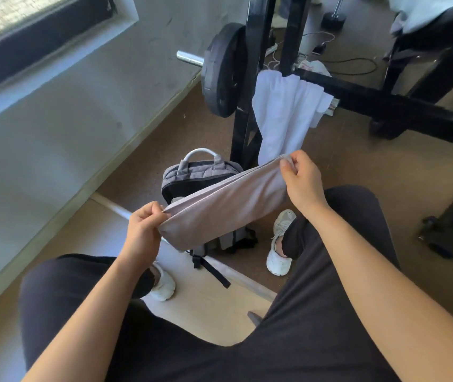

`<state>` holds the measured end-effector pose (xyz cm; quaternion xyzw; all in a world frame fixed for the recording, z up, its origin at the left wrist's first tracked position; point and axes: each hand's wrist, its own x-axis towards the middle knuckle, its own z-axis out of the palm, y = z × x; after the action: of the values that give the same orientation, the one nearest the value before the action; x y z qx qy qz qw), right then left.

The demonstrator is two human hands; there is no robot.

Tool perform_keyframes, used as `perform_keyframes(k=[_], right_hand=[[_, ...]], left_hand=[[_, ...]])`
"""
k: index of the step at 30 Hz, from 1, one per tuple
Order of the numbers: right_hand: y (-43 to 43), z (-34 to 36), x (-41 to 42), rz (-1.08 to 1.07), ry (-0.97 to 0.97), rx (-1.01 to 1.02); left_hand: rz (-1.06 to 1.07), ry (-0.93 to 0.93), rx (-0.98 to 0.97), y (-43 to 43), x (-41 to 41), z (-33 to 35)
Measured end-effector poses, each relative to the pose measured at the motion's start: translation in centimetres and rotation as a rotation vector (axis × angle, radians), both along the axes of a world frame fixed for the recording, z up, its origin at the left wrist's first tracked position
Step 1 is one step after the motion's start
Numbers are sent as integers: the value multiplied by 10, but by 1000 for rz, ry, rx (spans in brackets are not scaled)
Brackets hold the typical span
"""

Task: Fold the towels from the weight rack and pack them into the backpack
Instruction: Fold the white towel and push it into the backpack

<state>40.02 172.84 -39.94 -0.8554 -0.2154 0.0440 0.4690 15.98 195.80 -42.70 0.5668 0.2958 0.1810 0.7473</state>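
1. Person seated, dark trousers, white shoes; both bare arms reach forward over the knees.
2. Grey towel [225, 205] held stretched in the air between the two hands, doubled over, folded edge on top, loose part sagging below.
3. Left hand [144, 230] pinches the towel's lower-left end, fingers curled closed on the cloth; towel runs up and to the right from it.
4. Right hand [301, 179] pinches the upper-right end, thumb and fingers closed on the corner; towel runs down and to the left from it.
5. Right hand sits higher and farther from the body than the left, so the towel slants.
6. Backpack [192, 175], grey and black, stands upright on the floor just behind and below the held towel, partly hidden by it; light handle on top, straps trailing toward the person.
7. White towel [283, 111] hangs draped over the weight rack [244, 139], above and behind the right hand, not touched by either hand.
8. Weight plate [224, 70] on a bar, left of the white towel.
9. Cannot tell if the backpack is open or zipped.
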Motion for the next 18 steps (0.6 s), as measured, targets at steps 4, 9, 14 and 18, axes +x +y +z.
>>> perform_keyframes(k=[4, 9, 14, 18], right_hand=[[5, 1, -9, 65, 130, 61], [7, -9, -8, 39, 266, -27], [4, -13, -2, 1, 241, -74], [2, -13, 2, -26, 146, -126]], left_hand=[[-19, -134, -422, 11, -8, 13], [-131, 131, -765, -5, -5, -3], [-54, 369, -402, -15, 7, -14], [47, 335, -281, -6, 7, -19]])
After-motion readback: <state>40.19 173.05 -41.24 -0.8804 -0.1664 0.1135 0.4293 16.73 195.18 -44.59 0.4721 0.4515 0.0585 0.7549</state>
